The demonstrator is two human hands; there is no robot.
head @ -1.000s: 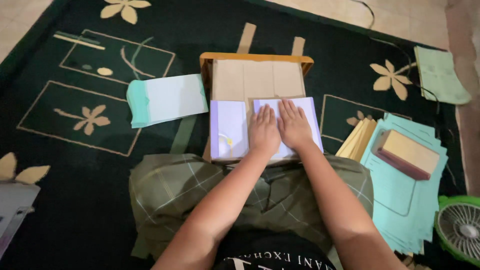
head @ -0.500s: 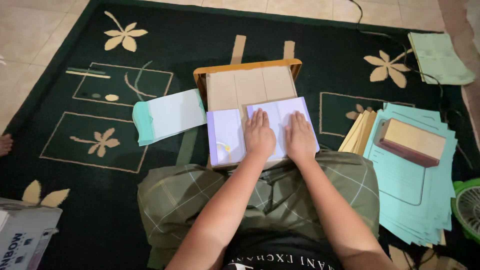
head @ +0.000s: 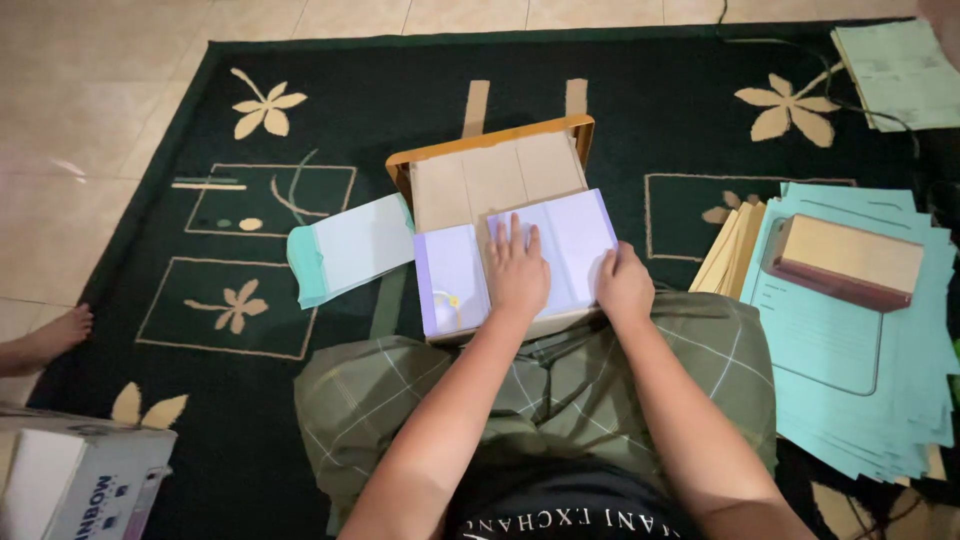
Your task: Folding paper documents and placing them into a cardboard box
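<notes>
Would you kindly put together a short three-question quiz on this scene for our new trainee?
1. True or false: the left hand lies flat on the pale lilac sheet.
2. What does the wooden block rest on? A) the light blue paper stack B) the dark green rug C) the tan folding board
3. Fill in: the right hand grips the sheet's near right ____.

Key: 1 true; 2 A; 3 corner.
</notes>
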